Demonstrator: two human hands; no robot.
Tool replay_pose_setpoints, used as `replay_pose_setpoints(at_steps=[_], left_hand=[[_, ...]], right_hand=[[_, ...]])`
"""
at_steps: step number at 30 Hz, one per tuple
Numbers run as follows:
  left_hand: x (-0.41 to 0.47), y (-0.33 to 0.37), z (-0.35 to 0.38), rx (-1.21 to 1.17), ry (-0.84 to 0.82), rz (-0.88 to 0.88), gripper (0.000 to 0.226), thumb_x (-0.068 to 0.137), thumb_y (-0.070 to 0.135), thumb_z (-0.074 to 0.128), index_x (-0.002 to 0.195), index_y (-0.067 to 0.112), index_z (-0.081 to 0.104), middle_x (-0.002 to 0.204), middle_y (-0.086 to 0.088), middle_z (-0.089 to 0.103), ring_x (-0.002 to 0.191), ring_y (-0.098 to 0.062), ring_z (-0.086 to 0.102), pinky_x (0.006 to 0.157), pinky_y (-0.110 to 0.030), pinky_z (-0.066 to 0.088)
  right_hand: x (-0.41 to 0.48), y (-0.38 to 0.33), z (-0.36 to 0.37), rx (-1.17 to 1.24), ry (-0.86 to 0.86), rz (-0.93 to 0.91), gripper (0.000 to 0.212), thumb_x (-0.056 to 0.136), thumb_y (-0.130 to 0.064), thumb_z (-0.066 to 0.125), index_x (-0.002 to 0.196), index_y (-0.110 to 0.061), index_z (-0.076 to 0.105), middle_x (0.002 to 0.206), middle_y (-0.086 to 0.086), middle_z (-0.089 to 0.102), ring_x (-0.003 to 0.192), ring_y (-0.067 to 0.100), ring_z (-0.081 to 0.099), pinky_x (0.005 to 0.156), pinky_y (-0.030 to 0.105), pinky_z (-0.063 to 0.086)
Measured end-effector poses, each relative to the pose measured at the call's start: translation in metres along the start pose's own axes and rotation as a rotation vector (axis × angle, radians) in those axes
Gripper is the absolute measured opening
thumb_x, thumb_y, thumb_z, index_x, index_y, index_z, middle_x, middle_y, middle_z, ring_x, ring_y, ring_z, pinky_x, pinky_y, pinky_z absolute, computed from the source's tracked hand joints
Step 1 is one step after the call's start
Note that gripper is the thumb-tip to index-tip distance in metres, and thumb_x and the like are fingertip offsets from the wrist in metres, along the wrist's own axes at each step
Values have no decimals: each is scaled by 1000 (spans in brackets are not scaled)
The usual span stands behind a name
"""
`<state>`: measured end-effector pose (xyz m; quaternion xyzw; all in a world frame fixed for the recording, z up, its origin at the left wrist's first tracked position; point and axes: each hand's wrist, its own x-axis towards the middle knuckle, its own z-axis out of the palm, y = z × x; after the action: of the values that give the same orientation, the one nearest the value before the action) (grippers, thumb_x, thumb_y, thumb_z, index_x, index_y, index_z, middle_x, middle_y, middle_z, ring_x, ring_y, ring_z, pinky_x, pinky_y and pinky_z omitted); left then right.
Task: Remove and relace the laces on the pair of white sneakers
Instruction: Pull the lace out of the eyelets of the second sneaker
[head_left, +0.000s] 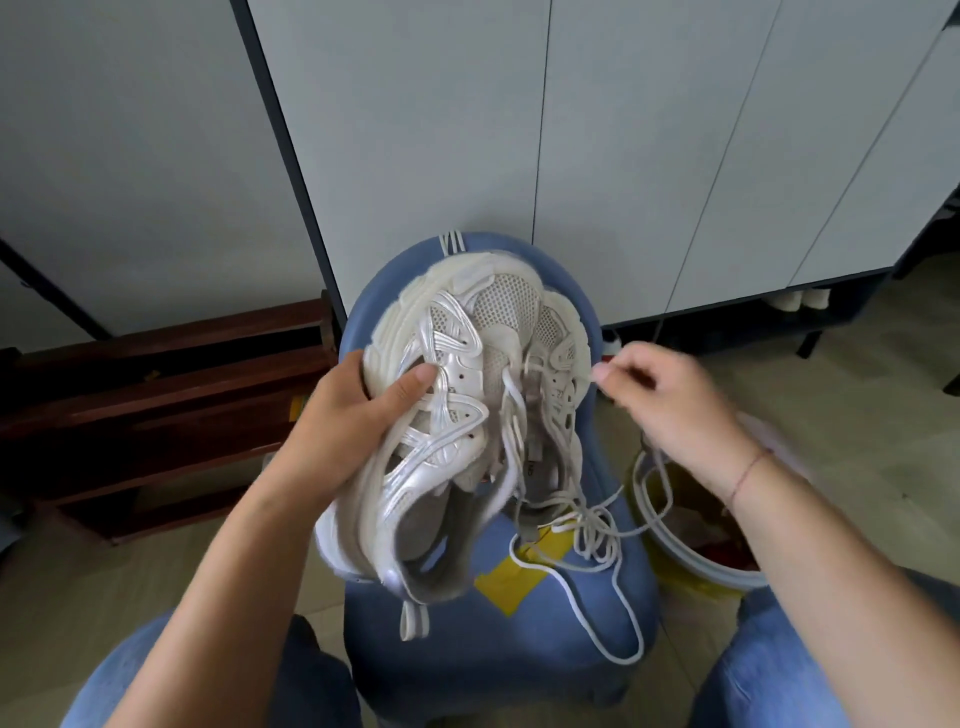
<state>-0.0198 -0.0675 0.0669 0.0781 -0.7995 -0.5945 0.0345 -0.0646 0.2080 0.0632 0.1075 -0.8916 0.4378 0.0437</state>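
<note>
A white mesh sneaker (467, 364) is held above a blue plastic stool (561, 613), toe pointing away from me. My left hand (343, 426) grips its left side, thumb on the upper and fingers under the sole. My right hand (670, 395) pinches a strand of the white lace (597, 525) just right of the eyelets. The rest of the lace hangs loose in a tangle over the stool seat and trails down its right side. A second sneaker cannot be told apart in this view.
A yellow paper piece (519, 571) lies on the stool seat. A white-rimmed bucket (696, 551) stands at the right of the stool. Dark wooden boards (156, 405) lie on the floor at the left. White cabinet doors (623, 156) rise behind. My knees in jeans flank the stool.
</note>
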Motion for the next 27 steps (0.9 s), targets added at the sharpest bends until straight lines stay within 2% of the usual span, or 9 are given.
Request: replay_pose_setpoints(at_steps=[3,8,11,15,18,20,23,25,27], left_hand=[[-1,2,-1,-51,-52,23,81,60,71,77,120,19,62,109,-1,76,99,-23,73,93,-50,55],[-4,3,6,-99,-123,24,63,75,55,78,119,13,61,105,-3,77,98,-25,73,84,-39,56],[-4,2,7,-86,-114,24,76,63,63,75,118,13,61,104,-4,77,95,-24,74,88,-44,57],[-3,1,7,-91,-104,24,78,61,65,75,118,13,62,104,-4,76,96,-24,74,91,-48,57],[-3,1,8,-116,-115,15,73,68,63,77,120,14,62,106,-4,76,97,-25,74,92,-48,56],[-3,1,9,-162,-116,2,60,77,54,76,120,13,63,106,-6,76,97,-25,73,93,-47,55],[-3,2,7,-207,-105,-12,53,77,46,68,118,13,65,105,-8,76,96,-26,74,91,-44,55],[-2,1,6,-216,-102,-9,51,78,44,68,118,12,65,104,-8,77,95,-26,74,88,-41,55],[-2,2,9,-227,-111,-9,49,79,42,67,117,11,65,103,-7,77,95,-25,74,82,-36,58]], right_hand=[[-6,-7,18,4,-125,-70,22,90,-34,59,77,-17,60,71,-1,61,68,9,56,66,30,45],[-11,-17,20,158,-148,-117,11,90,-34,58,98,-27,57,88,-10,63,81,7,60,73,22,47],[-13,-20,18,180,-145,-167,9,91,-32,57,93,-23,60,81,-6,63,70,14,58,66,28,47],[-11,-18,20,247,-98,-196,13,92,-21,58,81,-15,59,66,-14,58,60,-1,53,59,14,43],[-11,-17,20,311,-18,-201,14,94,-18,56,81,-13,58,66,3,57,58,4,51,61,17,45],[-8,-17,18,463,62,-143,16,96,-14,52,81,-11,57,69,10,55,59,7,50,62,19,45],[2,-13,6,783,200,-34,18,96,-16,49,79,-14,55,72,0,58,66,9,51,66,24,43],[7,-13,-1,1071,151,59,21,98,-15,44,78,-14,52,80,0,67,82,16,63,79,30,49],[4,-16,-3,1422,-16,149,24,99,-17,38,79,-12,50,86,6,69,94,24,68,89,39,54]])
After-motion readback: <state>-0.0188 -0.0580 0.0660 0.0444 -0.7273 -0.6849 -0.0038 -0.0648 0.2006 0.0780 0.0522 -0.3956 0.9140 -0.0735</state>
